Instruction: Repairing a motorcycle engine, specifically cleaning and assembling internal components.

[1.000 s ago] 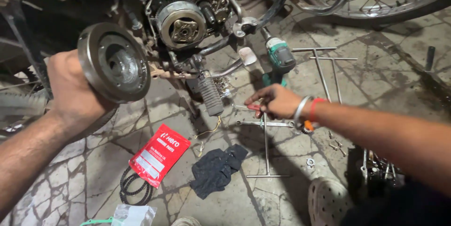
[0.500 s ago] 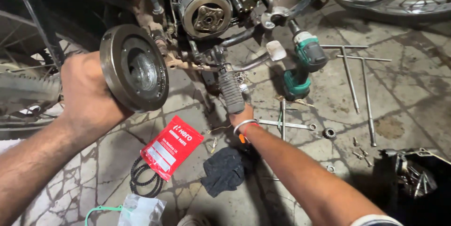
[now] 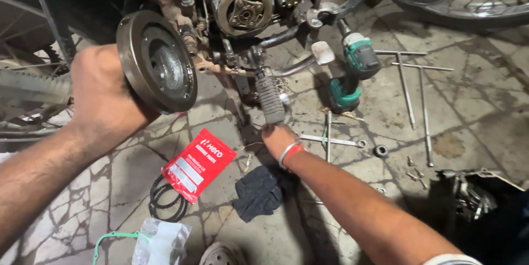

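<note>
On a cracked stone floor (image 3: 138, 188), the left hand (image 3: 102, 97) grips a round metal clutch drum (image 3: 157, 61) at upper left. The right hand (image 3: 278, 135), fingers hidden, reaches under the footpeg (image 3: 270, 99), seemingly groping for a small part.

Dull grey metal drum (image 3: 158, 62). Green and grey power drill (image 3: 352, 72). Red packet (image 3: 198, 163) with a white label. Black rubber rings (image 3: 165, 203). Dark cloth (image 3: 259, 192). Pale floor (image 3: 474, 116) veined with dark cracks.

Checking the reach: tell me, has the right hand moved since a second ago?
Yes. The right hand left the cross wrench and moved left, toward the footpeg.
</note>
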